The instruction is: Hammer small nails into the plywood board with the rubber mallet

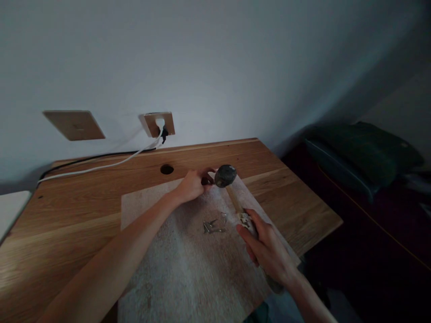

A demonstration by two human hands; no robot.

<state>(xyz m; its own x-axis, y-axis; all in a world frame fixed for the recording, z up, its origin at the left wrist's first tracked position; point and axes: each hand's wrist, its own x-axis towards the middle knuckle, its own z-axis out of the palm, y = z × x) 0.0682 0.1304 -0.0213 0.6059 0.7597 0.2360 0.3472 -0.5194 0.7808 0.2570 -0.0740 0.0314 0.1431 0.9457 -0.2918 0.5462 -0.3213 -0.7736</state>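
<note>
My right hand (264, 244) is wrapped round the handle of a rubber mallet (226, 176) with a dark rounded head and a wooden shaft. The mallet's head hangs over the far part of a pale wooden board (168, 273), just right of my left hand (193, 186). That hand rests at the board's far edge, its thumb and forefinger pinched together. What they hold, if anything, is too small and shaded to make out. Several metal nails (210, 228) lie in a loose pile on the board, between my two hands.
The board lies on a wooden desk (296, 211) with a round cable hole (166, 169). Behind it, a wall socket (160, 124) has plugs in it; a white cable (101, 168) and a black cable (90, 158) run left. Dark green cushions (363, 152) lie at the right.
</note>
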